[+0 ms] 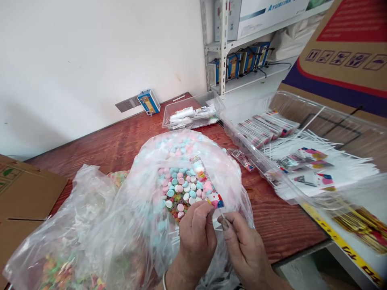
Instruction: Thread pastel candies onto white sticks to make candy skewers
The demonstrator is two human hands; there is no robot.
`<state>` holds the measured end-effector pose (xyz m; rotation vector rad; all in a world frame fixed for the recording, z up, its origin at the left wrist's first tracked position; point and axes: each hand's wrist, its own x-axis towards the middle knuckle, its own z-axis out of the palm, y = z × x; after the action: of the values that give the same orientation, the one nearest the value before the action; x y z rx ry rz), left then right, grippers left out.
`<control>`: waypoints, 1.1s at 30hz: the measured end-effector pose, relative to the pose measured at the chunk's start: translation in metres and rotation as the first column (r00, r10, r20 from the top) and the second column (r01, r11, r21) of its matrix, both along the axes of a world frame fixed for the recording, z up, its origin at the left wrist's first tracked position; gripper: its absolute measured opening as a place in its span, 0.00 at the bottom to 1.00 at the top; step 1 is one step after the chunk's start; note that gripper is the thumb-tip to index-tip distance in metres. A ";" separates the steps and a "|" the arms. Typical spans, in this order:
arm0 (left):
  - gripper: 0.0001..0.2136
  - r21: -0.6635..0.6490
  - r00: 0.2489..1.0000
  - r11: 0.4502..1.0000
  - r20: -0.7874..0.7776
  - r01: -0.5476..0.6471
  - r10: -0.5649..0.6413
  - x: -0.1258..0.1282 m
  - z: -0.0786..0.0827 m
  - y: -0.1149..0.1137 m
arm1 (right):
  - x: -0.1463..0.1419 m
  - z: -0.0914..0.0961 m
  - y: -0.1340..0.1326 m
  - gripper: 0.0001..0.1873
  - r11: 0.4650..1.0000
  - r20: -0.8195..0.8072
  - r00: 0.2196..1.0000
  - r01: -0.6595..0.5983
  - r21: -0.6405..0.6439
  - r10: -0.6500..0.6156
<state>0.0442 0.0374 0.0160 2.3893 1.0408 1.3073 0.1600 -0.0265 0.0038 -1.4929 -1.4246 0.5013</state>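
A big clear plastic bag point(187, 161) full of pink, blue and white round candies lies open on the red-brown wooden table point(127, 141). Over its mouth, my left hand point(196, 237) and my right hand point(244, 247) pinch a small printed packet point(208, 189) filled with candies. The left fingers are curled on the packet's lower end. My right thumb and forefinger are pressed together at its edge, holding a thin white strip. A second clear bag point(63, 245) with orange and green candies lies to the left.
A large clear tray point(302, 161) on the right holds printed packets and white strips. A smaller clear tray point(193, 110) stands at the back by the wall. Cardboard point(24, 193) lies at left, a carton point(347, 52) at right, and a shelf point(242, 60) holds blue boxes.
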 end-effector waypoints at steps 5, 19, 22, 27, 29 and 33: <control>0.13 -0.045 0.999 0.998 -0.026 0.045 -0.046 0.003 -0.002 -0.005 | 0.000 0.003 0.003 0.10 0.999 -0.129 0.991 0.024 -0.037 -0.029; 0.08 -0.291 0.985 0.950 0.156 0.111 -0.068 0.007 -0.014 -0.016 | 0.006 -0.002 0.010 0.14 0.990 -0.355 0.933 0.002 -0.143 -0.053; 0.05 -0.600 0.845 0.743 0.528 0.297 0.088 0.009 -0.005 -0.010 | 0.008 -0.002 0.011 0.11 0.993 -0.328 0.943 0.009 -0.122 -0.049; 0.18 -0.570 0.398 0.359 0.799 0.739 0.450 0.010 0.016 0.014 | 0.004 -0.008 0.010 0.10 0.996 -0.145 0.989 -0.043 -0.084 0.031; 0.15 -0.541 0.331 0.335 0.790 0.771 0.516 0.010 0.018 0.020 | 0.001 -0.011 0.010 0.10 0.992 -0.098 0.992 -0.085 -0.094 0.076; 0.11 -0.548 0.323 0.304 0.767 0.779 0.555 0.014 0.014 0.020 | -0.001 -0.012 0.013 0.13 0.985 0.017 0.996 -0.087 -0.146 0.090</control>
<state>0.0584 0.0573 0.0305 0.3813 0.6810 1.0846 0.1586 -0.0139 -0.0081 -1.5596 -1.5045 0.6566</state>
